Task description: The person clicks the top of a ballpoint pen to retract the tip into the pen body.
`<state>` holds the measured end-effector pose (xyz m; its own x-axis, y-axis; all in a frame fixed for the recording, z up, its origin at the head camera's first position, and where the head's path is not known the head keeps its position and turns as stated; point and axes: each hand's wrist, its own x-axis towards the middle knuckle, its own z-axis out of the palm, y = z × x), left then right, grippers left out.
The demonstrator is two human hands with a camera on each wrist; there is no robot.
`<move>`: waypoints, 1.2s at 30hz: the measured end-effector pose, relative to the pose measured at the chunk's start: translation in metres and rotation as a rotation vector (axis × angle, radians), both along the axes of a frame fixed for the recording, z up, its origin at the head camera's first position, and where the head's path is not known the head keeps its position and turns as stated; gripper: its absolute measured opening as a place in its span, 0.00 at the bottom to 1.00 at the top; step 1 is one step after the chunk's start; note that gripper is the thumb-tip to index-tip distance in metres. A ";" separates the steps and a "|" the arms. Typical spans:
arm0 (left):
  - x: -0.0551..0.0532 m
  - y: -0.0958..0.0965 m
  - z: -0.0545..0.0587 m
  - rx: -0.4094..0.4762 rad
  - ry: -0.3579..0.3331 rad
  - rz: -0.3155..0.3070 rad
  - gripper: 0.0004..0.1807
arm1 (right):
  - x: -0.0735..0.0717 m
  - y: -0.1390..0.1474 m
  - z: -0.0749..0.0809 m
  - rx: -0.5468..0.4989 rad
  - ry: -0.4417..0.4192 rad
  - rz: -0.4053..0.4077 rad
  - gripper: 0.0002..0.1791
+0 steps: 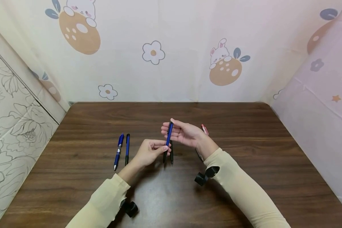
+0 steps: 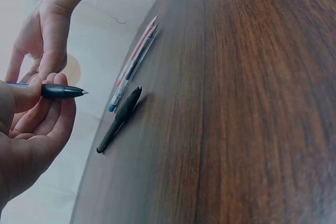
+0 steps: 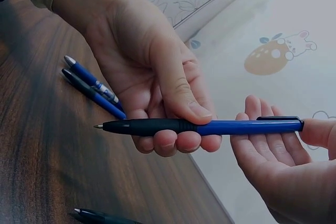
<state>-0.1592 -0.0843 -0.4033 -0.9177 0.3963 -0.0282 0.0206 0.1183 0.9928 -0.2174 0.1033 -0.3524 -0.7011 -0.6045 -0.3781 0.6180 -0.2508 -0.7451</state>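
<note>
My left hand (image 1: 151, 152) pinches a blue pen with a black grip (image 1: 169, 134) between thumb and fingers, above the middle of the table. The right wrist view shows the left thumb lying over the front of the pen's blue barrel, with the metal tip (image 3: 98, 126) out. At the pen's other end, the thumb of my right hand (image 1: 189, 135) presses against the button by the black clip (image 3: 278, 118). The right fingers (image 3: 262, 141) stretch out straight behind the barrel. Below the hands a black pen (image 1: 172, 155) lies on the table.
Two blue pens, one with a printed barrel (image 1: 118, 152) and one with a dark grip (image 1: 127, 146), lie left of the left hand. A red pen (image 1: 204, 129) and a clear-barrelled pen (image 2: 135, 64) lie by the right wrist. A patterned curtain (image 1: 182, 76) hangs behind the table (image 1: 233, 118).
</note>
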 end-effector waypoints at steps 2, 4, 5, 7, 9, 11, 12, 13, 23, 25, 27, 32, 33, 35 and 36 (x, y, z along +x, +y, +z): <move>0.000 0.000 0.000 -0.002 0.004 0.000 0.14 | 0.000 0.000 0.001 -0.002 0.002 0.000 0.18; -0.001 0.000 0.000 -0.001 0.002 0.001 0.15 | 0.000 0.001 0.001 -0.006 0.001 0.003 0.18; 0.000 0.000 0.001 0.002 -0.002 0.001 0.15 | 0.000 0.001 0.001 -0.009 -0.001 0.005 0.18; 0.000 0.001 0.001 0.001 -0.004 0.001 0.15 | 0.000 0.002 0.001 -0.019 -0.009 0.008 0.19; 0.000 0.001 0.002 0.000 -0.008 -0.001 0.14 | 0.000 0.004 0.002 -0.031 -0.020 0.002 0.21; 0.000 0.001 0.002 0.004 -0.008 -0.007 0.14 | 0.000 0.005 0.002 -0.040 -0.026 -0.004 0.25; 0.000 0.001 0.002 0.006 -0.006 -0.012 0.14 | 0.000 0.006 0.002 -0.042 -0.028 -0.008 0.27; 0.000 0.001 0.002 0.011 -0.007 -0.015 0.14 | -0.001 0.006 0.002 -0.043 -0.029 -0.012 0.29; -0.001 0.004 -0.001 0.023 -0.055 -0.027 0.14 | -0.001 0.007 -0.001 -0.027 -0.011 -0.008 0.31; 0.000 0.004 -0.002 0.013 -0.066 -0.026 0.13 | 0.000 0.007 -0.002 -0.020 -0.007 -0.009 0.31; 0.000 0.004 -0.001 0.001 -0.069 -0.022 0.13 | 0.000 0.008 -0.003 -0.017 -0.005 -0.011 0.32; 0.002 0.004 0.001 -0.014 -0.037 -0.026 0.14 | 0.001 0.007 -0.004 -0.007 0.001 -0.021 0.30; 0.002 0.004 0.001 -0.015 -0.030 -0.027 0.14 | 0.001 0.007 -0.004 -0.009 0.000 -0.024 0.30; 0.002 0.004 0.000 -0.016 -0.022 -0.028 0.14 | 0.001 0.007 -0.005 -0.014 0.000 -0.034 0.29; 0.003 0.004 0.000 -0.016 -0.023 -0.029 0.14 | 0.001 0.007 -0.005 -0.015 0.002 -0.038 0.29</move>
<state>-0.1565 -0.0801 -0.4031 -0.9047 0.4224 -0.0561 0.0012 0.1342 0.9910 -0.2161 0.1108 -0.3570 -0.7245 -0.5831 -0.3675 0.6063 -0.2855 -0.7422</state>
